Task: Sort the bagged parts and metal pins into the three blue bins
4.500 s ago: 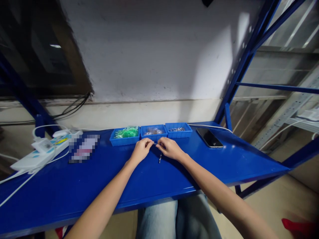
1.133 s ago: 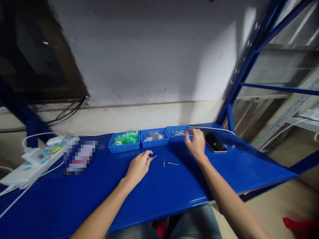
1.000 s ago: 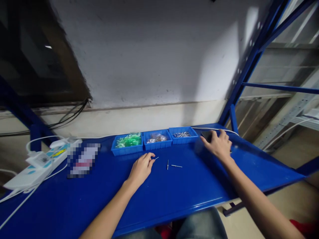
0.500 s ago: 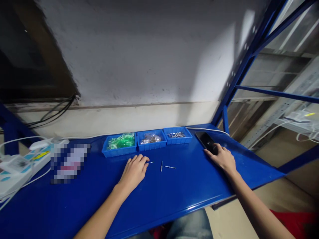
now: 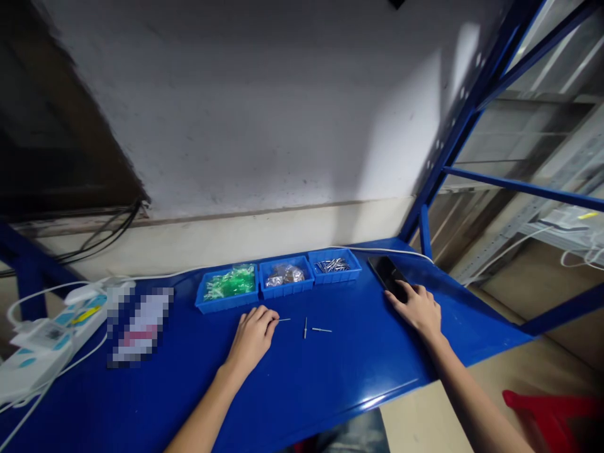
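My left hand (image 5: 255, 333) rests on the blue tabletop (image 5: 302, 377), its thumb and index finger pinched on a thin metal blind rivet (image 5: 284, 319) that points right. Just right of it lie two loose blind rivets, one upright in the picture (image 5: 305, 328) and one crosswise (image 5: 322, 329). Farther right, my right hand (image 5: 419, 311) grips the near end of a black phone (image 5: 385, 269) lying on the table, thumb along its left edge and fingers across the other side. My palm hides the phone's near end.
Behind my hands stand three blue bins, holding green-and-clear bagged pieces (image 5: 231, 283), small bagged parts (image 5: 285, 275) and rivets (image 5: 333, 265). A white power strip (image 5: 42, 352) with cables lies left, beside a blurred-out item (image 5: 141, 327). A blue frame post (image 5: 425, 233) rises right; a red stool (image 5: 547, 409) stands below.
The view has tilted slightly upward, so the table and bins appear a little lower. Both hands stay almost in place, the left on the rivet and the right on the phone.
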Demonstrator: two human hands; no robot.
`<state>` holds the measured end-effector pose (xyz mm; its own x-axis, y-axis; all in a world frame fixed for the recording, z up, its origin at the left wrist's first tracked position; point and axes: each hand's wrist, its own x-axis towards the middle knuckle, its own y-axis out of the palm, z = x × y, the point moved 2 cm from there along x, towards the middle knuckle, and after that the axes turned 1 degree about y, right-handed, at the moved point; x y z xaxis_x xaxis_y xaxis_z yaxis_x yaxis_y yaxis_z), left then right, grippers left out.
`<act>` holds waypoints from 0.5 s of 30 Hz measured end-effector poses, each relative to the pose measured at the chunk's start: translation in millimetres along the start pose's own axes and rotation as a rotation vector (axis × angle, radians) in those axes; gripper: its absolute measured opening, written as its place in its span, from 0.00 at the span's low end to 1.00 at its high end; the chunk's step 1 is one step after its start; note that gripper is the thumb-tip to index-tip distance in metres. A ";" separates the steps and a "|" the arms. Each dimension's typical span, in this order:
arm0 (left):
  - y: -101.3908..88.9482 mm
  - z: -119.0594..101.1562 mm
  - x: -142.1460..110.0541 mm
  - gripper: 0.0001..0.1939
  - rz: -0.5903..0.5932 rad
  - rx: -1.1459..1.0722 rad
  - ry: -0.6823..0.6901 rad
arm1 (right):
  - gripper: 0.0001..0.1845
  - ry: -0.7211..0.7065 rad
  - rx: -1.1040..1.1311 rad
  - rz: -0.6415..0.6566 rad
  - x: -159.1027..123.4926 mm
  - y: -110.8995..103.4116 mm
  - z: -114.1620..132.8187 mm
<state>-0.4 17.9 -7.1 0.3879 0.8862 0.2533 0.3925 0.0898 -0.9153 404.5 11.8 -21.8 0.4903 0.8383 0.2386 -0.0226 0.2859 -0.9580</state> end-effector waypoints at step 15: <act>-0.5 5.5 4.2 0.09 -0.026 -0.069 -0.108 | 0.30 -0.033 0.096 -0.036 0.7 -0.5 -1.7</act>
<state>-3.5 24.1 -7.3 0.2869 0.9280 0.2378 0.4591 0.0846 -0.8843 406.3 11.5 -21.4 0.4634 0.8409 0.2794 -0.0900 0.3584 -0.9292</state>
